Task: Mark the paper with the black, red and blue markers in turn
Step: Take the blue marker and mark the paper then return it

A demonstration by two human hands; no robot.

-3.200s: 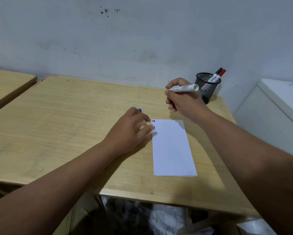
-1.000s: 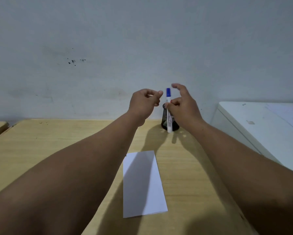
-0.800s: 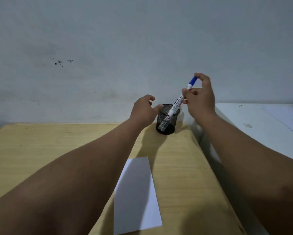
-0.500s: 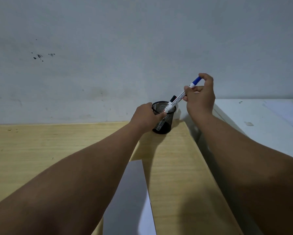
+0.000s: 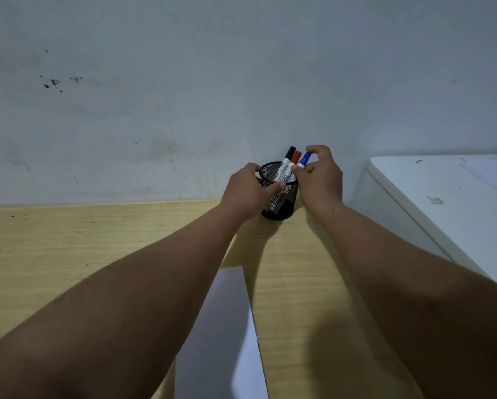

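A black mesh pen cup stands at the back of the wooden desk, near the wall. My left hand grips its rim and left side. The black marker and the red marker stand capped in the cup. Beside them the capped blue marker stands in the cup, with my right hand pinching its top between thumb and fingers. The white paper lies on the desk below, partly hidden under my left forearm; its marks are out of sight.
A white cabinet top adjoins the desk on the right. The grey wall rises right behind the cup.
The capped blue marker went from tilted above the cup down into it beside the other two. My left hand closed on the cup's rim. The view shifted so the paper sits lower.
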